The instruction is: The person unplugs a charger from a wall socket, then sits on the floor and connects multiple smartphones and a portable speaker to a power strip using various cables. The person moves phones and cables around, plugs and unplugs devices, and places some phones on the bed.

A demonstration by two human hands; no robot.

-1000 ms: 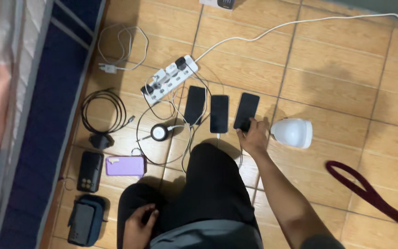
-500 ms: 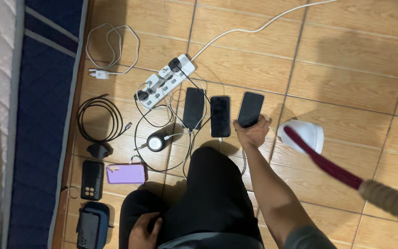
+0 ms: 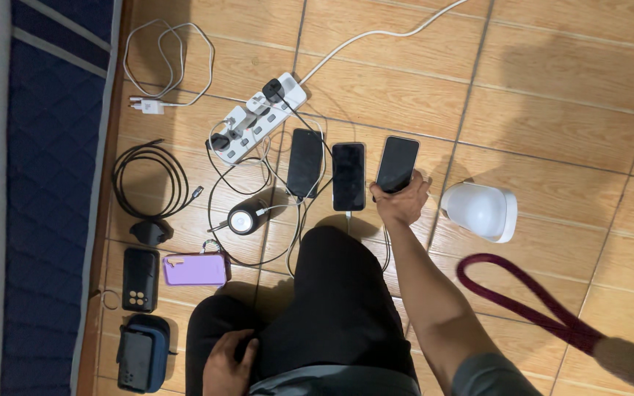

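The right hand [image 3: 402,203] reaches forward over the tile floor [image 3: 552,110] and holds the lower end of a black phone [image 3: 397,163]. The fingers are curled around the bottom edge of this phone, the thumb on its left side; the phone lies with the dark screen up, slightly tilted to the right. It is the right one of three phones in a row. The middle phone [image 3: 348,176] lies just beside it, and the left phone [image 3: 304,163] is next, with white and black cables crossing near it.

The left hand [image 3: 227,363] rests low on the person's thigh in dark trousers, fingers loosely bent, holding nothing I can see.

Behind the phones a white power strip [image 3: 257,119] lies diagonal with plugs in it, and its white cord runs to the top. Just right of the right hand stands a white round lamp [image 3: 482,211]. A dark red loop strap [image 3: 522,293] lies on the floor more to the right. At the left side are a coiled black cable [image 3: 150,180], a white charger [image 3: 163,70], a purple case [image 3: 196,269] and a small black round device [image 3: 243,218]
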